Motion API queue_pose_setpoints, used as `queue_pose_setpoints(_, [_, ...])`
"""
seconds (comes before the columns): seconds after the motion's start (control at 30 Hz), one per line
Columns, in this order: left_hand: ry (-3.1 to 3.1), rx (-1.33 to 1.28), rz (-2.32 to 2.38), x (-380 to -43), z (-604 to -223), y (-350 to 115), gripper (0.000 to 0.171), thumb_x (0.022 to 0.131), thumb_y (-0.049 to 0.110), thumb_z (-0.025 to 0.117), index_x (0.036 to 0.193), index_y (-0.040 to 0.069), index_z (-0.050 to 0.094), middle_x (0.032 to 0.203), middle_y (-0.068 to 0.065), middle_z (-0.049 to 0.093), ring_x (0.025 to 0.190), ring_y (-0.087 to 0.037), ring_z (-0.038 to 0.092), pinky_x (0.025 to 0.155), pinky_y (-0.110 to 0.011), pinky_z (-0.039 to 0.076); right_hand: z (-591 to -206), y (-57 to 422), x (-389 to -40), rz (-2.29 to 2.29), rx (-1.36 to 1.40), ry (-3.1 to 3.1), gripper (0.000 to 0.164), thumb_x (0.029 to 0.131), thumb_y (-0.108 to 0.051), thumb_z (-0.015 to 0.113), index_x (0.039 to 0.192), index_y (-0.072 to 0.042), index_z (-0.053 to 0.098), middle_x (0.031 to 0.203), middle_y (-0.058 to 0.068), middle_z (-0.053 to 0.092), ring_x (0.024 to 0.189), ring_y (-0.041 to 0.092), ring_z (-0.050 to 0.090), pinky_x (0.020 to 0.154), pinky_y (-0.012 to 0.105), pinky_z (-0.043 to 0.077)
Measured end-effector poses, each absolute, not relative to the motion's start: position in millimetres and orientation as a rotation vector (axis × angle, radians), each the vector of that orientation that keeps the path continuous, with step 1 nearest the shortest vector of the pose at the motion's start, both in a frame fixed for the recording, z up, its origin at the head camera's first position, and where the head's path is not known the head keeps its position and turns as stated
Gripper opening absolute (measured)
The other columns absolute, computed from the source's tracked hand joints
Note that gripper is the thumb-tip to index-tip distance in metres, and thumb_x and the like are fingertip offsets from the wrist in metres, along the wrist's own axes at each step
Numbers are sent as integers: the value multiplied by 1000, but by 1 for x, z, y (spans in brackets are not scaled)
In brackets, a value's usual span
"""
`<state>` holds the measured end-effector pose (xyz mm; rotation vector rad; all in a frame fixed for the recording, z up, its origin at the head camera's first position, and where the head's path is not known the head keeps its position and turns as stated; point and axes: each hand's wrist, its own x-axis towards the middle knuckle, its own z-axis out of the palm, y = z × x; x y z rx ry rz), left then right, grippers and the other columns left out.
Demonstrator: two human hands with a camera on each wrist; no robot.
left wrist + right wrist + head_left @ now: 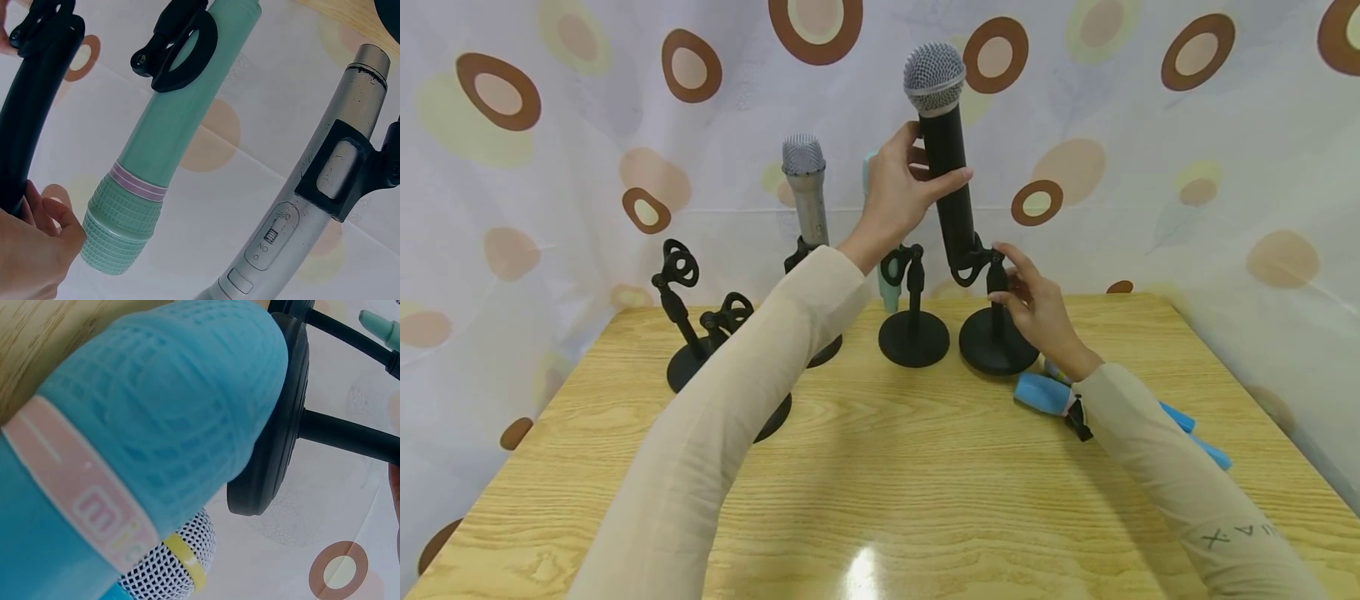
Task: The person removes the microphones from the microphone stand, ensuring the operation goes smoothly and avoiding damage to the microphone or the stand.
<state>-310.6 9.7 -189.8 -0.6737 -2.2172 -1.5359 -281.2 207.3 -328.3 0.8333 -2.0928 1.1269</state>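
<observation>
My left hand (898, 179) grips the body of a black microphone (955, 212) with a silver mesh head, thumb across its front. The microphone stands nearly upright, leaning slightly left, its lower end at the clip of a black desktop microphone stand (997, 348). On that stand's post, just below the clip joint, my right hand (1037, 308) pinches with thumb and fingers. The left wrist view has the clip (53, 28) around the black microphone's end. In the right wrist view only a sliver of the right hand shows at the edge, beside the post.
Left of the hands, a mint-green microphone (169, 131) and a silver microphone (810, 200) sit in stand clips. Further left are stands with bare clips (679, 262). Blue microphones (1041, 392) lie on the table (880, 467) beneath the right forearm, one with a yellow-banded mesh head (165, 575).
</observation>
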Motion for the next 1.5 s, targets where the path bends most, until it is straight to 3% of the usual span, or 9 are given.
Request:
queue_pose_setpoints(0.6, [-2220,-622,-1505,-310,-189,9,56,77,26,73,125,10,47,108,-7,62,91,-16,65,77,-21,53,-343,214,-295,1134,815,-2090,61,76,16,62,131,-1,41,82,21,62,67,20,56,71,6,46])
queue_pose_setpoints(0.77, [-2234,-654,-1513,-310,-189,7,58,78,26,72,127,10,46,110,-7,61,93,-16,65,78,-21,52,-352,217,-303,1119,827,-2076,61,76,14,63,131,-3,42,82,18,62,65,24,56,67,5,44])
queue_pose_setpoints(1.07, [-2256,-675,-1525,-310,-187,5,61,77,27,73,129,11,44,112,-5,60,92,-13,63,80,-21,52,-336,207,-284,1092,829,-2109,58,76,17,61,129,4,41,82,24,62,69,32,58,67,10,47])
queue_pose_setpoints(1.33, [-2244,-709,-1544,-309,-184,3,61,77,26,73,129,11,44,113,-6,59,93,-14,63,81,-21,52,-352,218,-302,1109,819,-2117,61,78,10,62,133,-7,42,85,16,64,70,24,60,67,6,44])
queue_pose_setpoints(1.5, [-2244,-717,-1558,-311,-183,2,62,77,25,74,129,11,44,113,-7,59,94,-15,63,81,-22,52,-353,219,-304,1097,832,-2121,62,78,11,62,133,-7,42,85,16,63,70,23,59,67,7,45])
